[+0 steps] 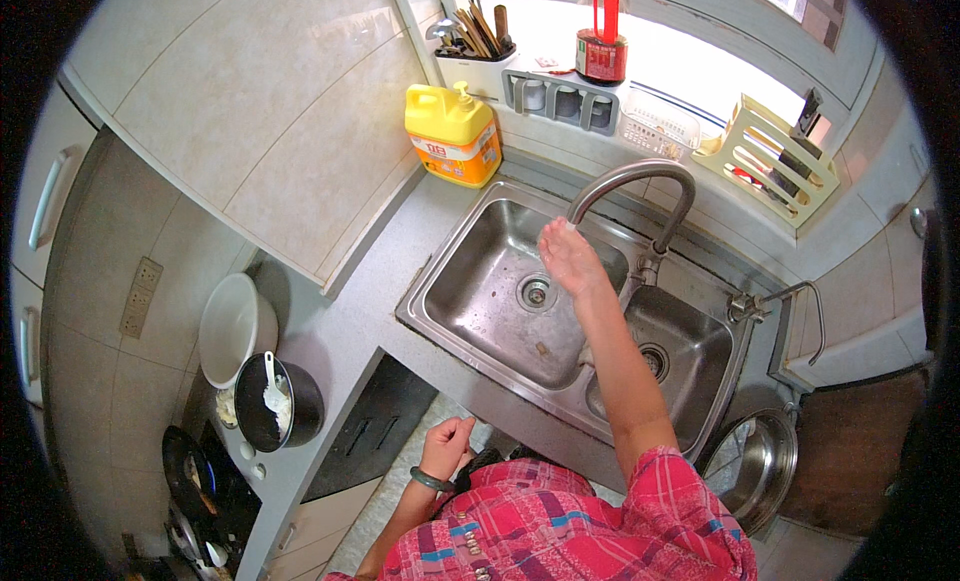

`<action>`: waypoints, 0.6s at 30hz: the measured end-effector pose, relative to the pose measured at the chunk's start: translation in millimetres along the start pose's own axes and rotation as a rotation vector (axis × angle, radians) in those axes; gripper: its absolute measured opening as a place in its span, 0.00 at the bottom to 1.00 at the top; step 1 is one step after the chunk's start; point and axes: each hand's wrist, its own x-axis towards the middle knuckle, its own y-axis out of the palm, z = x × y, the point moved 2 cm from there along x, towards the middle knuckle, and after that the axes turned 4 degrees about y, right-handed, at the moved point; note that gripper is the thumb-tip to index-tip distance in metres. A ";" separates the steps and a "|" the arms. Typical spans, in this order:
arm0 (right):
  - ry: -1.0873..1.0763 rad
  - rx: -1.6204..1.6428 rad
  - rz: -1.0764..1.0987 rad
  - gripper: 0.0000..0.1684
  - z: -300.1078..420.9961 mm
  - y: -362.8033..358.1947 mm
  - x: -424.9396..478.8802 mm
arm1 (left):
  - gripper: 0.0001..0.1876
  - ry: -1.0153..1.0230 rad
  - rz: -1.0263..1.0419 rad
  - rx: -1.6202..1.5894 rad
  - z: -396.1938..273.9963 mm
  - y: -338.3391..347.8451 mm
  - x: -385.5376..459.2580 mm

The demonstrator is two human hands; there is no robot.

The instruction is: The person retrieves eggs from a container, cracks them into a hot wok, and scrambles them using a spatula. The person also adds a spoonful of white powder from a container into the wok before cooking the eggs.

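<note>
My right hand (570,260) is stretched over the large basin of a stainless steel double sink (480,311), palm up under the spout of the curved faucet (637,168). Its fingers are extended and it holds nothing. Water appears to run from the spout onto it. My left hand (447,442), with a dark bangle at its wrist, is near my body in front of the counter. Its fingers are curled, and whether anything is inside them cannot be seen. A drain strainer (536,293) sits in the large basin.
A yellow detergent jug (454,142) stands behind the sink's left corner. On the left counter are a white bowl (234,329) and a dark pot (300,408) with a white rice paddle (271,374). A green knife rack (772,161) is at the back right, a metal basin (772,461) right of the sink.
</note>
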 end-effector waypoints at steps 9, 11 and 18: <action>-0.178 -0.349 -0.122 0.08 -0.3 -10.6 0.0 | 0.19 0.008 -0.016 -0.019 3.8 0.5 -1.8; -0.362 -0.768 -0.186 0.11 4.3 -11.9 -3.1 | 0.19 0.015 -0.014 -0.019 3.7 1.3 0.1; -0.825 -2.350 -0.688 0.22 44.6 -39.8 -67.8 | 0.19 0.030 -0.069 -0.015 8.5 -7.0 -1.3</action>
